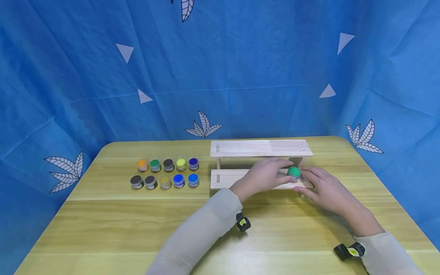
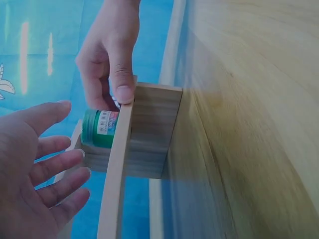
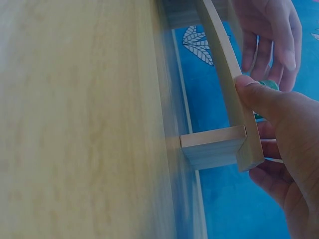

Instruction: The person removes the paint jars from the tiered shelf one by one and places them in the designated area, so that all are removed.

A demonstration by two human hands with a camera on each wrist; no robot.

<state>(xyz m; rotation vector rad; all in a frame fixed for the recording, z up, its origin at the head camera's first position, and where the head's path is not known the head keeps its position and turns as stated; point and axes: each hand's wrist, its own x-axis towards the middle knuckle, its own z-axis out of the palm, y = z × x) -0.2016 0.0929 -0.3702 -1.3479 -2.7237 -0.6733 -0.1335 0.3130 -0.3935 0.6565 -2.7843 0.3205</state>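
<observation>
A green paint jar [image 1: 294, 172] stands on the lower board of a small two-tier wooden shelf [image 1: 260, 148], near its right end. My left hand [image 1: 266, 175] is just left of the jar, fingers spread and nearly straight. In the left wrist view a gap shows between those fingers and the jar [image 2: 99, 128]. My right hand [image 1: 324, 189] grips the right end of the lower board [image 3: 227, 64], its thumb on the front edge and its fingers around the end. From the right wrist, most of the jar is hidden behind that hand and the board.
Two rows of paint jars, among them an orange jar [image 1: 142, 165], a yellow jar [image 1: 181, 164] and a light blue jar [image 1: 193, 180], stand left of the shelf on the wooden table [image 1: 113, 225]. A blue patterned cloth [image 1: 261, 68] hangs behind the table.
</observation>
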